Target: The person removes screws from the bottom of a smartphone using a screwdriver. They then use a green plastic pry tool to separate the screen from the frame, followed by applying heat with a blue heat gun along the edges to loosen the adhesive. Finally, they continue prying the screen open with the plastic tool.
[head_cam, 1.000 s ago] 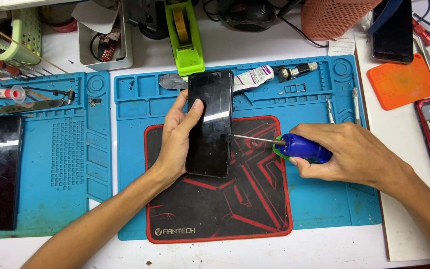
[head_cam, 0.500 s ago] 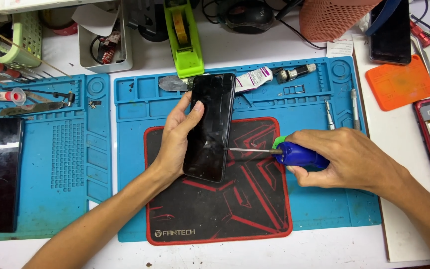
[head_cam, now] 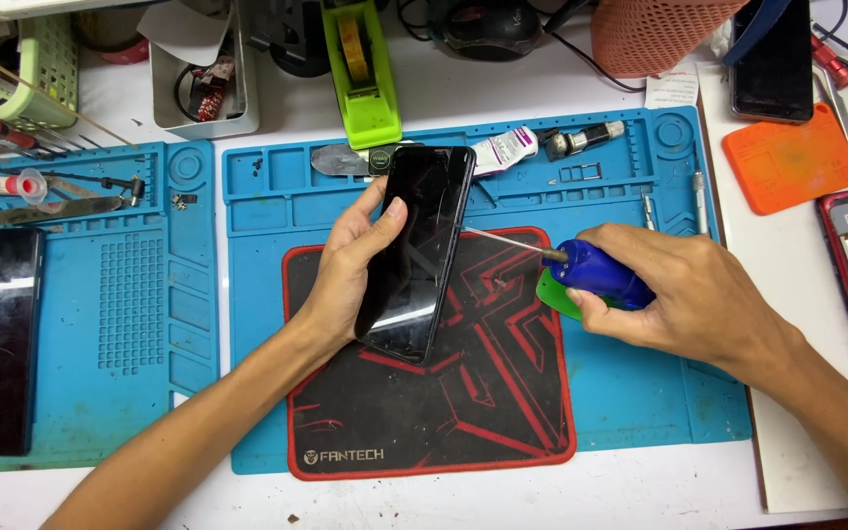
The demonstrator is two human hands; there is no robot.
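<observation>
The left hand (head_cam: 350,265) curls around a black glossy smartphone (head_cam: 416,250), thumb pressed on its glass face, fingers wrapped behind, holding it tilted above a black mouse pad with red pattern (head_cam: 434,402). The right hand (head_cam: 684,299) is closed tight around a blue-handled screwdriver (head_cam: 591,273), whose thin metal shaft points left and meets the phone's right edge. Both work over a blue silicone repair mat (head_cam: 640,393) on the white table (head_cam: 591,496). A lime-green tape dispenser (head_cam: 365,74) stands at the far side.
</observation>
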